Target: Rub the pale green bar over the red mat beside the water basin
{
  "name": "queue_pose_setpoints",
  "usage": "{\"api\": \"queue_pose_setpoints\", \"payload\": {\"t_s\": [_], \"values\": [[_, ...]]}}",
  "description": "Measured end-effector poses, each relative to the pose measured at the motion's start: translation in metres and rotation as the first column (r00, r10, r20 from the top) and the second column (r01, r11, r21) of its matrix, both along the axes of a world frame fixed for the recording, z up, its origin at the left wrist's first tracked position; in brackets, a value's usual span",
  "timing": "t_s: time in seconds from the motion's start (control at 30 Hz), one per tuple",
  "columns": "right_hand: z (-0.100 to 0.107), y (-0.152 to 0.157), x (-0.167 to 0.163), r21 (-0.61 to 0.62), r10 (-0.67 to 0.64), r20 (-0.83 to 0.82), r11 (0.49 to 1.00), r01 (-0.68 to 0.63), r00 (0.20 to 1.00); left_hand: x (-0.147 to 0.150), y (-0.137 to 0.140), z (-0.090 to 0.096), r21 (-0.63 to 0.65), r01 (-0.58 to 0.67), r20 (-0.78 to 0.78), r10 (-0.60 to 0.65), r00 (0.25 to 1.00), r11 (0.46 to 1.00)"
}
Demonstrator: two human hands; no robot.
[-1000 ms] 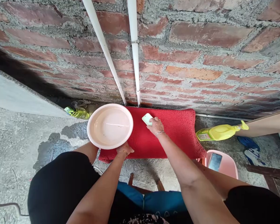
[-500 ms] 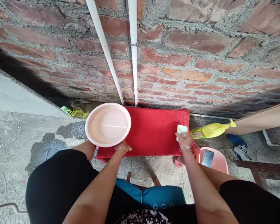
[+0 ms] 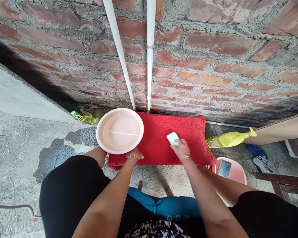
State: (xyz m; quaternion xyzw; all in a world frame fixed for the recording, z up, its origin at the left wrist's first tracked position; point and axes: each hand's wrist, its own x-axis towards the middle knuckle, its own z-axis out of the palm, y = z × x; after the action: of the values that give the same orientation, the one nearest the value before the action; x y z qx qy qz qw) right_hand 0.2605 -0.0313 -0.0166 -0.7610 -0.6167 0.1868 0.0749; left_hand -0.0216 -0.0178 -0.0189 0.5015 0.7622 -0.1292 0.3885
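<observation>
A red textured cloth [image 3: 161,132] covers a low oblong surface in front of me. My right hand [image 3: 181,148] grips a pale green rounded block [image 3: 173,138] over the middle of the cloth; whether it is soap, a sponge or a brush I cannot tell. My left hand [image 3: 135,154] lies at the cloth's near edge beside the basin, thumb stretched out to the right and the other fingers partly hidden. On the cloth's left end stands a round pale pink basin [image 3: 120,151], with what looks like clear water inside.
A yellow pump bottle [image 3: 228,139] stands right of the cloth, and a green bottle [image 3: 85,118] left. A phone [image 3: 224,168] lies in a pink tub [image 3: 239,173]. White pipes [image 3: 150,66] run down the brick wall [image 3: 203,62]. Wet patches [image 3: 49,158] darken the floor.
My right hand has moved left with the pale green block, from the cloth's right end toward its middle. The whole view has shifted slightly; my left hand stays beside the basin.
</observation>
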Motion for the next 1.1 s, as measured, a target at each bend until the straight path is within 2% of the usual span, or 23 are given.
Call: {"api": "queue_pose_setpoints", "payload": {"t_s": [0.07,0.13,0.2,0.23,0.27,0.33,0.4,0.47,0.53,0.6,0.7,0.8,0.87,0.97,1.03,1.1], "values": [[-0.001,-0.016,0.054,-0.003,-0.25,0.032,0.968,0.25,0.968,-0.001,-0.001,0.0,-0.013,0.057,-0.028,-0.057,0.998,0.998],[-0.001,-0.032,0.094,-0.015,-0.475,0.072,0.879,0.477,0.877,-0.002,-0.001,-0.001,-0.029,0.083,-0.037,-0.084,0.996,0.996],[-0.001,-0.043,0.111,0.009,-0.607,0.089,0.793,0.609,0.79,-0.002,-0.001,-0.001,-0.047,0.092,-0.038,-0.094,0.995,0.995],[-0.001,-0.046,0.108,0.03,-0.63,0.076,0.776,0.63,0.773,-0.003,-0.001,-0.001,-0.054,0.095,-0.037,-0.097,0.995,0.994],[-0.001,-0.046,0.099,0.054,-0.622,0.049,0.783,0.62,0.781,-0.003,-0.001,-0.001,-0.055,0.096,-0.036,-0.099,0.994,0.994],[-0.002,-0.043,0.062,0.078,-0.512,-0.023,0.855,0.512,0.859,-0.002,-0.001,0.0,-0.047,0.099,-0.038,-0.101,0.994,0.994],[-0.003,-0.036,0.01,0.069,-0.316,-0.08,0.945,0.321,0.945,-0.002,-0.001,0.001,-0.034,0.091,-0.039,-0.093,0.995,0.995],[-0.002,-0.029,-0.045,0.014,-0.123,-0.101,0.992,0.125,0.987,-0.001,-0.002,0.001,-0.014,0.067,-0.035,-0.067,0.997,0.998],[0.001,-0.025,-0.091,-0.064,0.045,-0.079,0.997,-0.05,0.996,-0.001,-0.002,0.0,0.022,0.048,-0.031,-0.047,0.998,0.999],[0.006,-0.022,-0.122,-0.132,0.169,-0.016,0.977,-0.169,0.986,-0.002,-0.003,-0.002,0.046,0.043,-0.043,-0.041,0.998,0.998],[0.012,-0.015,-0.135,-0.201,0.233,0.054,0.955,-0.218,0.971,-0.002,-0.002,-0.005,0.024,0.028,-0.06,-0.027,0.998,0.999],[0.014,-0.01,-0.114,-0.248,0.226,0.047,0.946,-0.208,0.973,-0.003,0.0,-0.006,-0.023,0.041,-0.065,-0.043,0.997,0.999],[0.014,-0.012,-0.083,-0.262,0.145,0.063,0.957,-0.124,0.987,-0.003,0.001,-0.006,-0.037,0.068,-0.068,-0.07,0.995,0.997],[0.012,-0.026,-0.014,-0.257,-0.13,0.118,0.954,0.156,0.985,-0.002,0.001,-0.006,-0.022,0.08,-0.059,-0.081,0.995,0.997],[0.01,-0.041,0.036,-0.237,-0.336,0.153,0.901,0.364,0.929,-0.003,0.0,-0.005,-0.009,0.076,-0.05,-0.077,0.996,0.997],[0.011,-0.057,0.078,-0.21,-0.487,0.176,0.831,0.516,0.856,-0.003,-0.001,-0.005,0.01,0.055,-0.038,-0.055,0.998,0.998]]}}
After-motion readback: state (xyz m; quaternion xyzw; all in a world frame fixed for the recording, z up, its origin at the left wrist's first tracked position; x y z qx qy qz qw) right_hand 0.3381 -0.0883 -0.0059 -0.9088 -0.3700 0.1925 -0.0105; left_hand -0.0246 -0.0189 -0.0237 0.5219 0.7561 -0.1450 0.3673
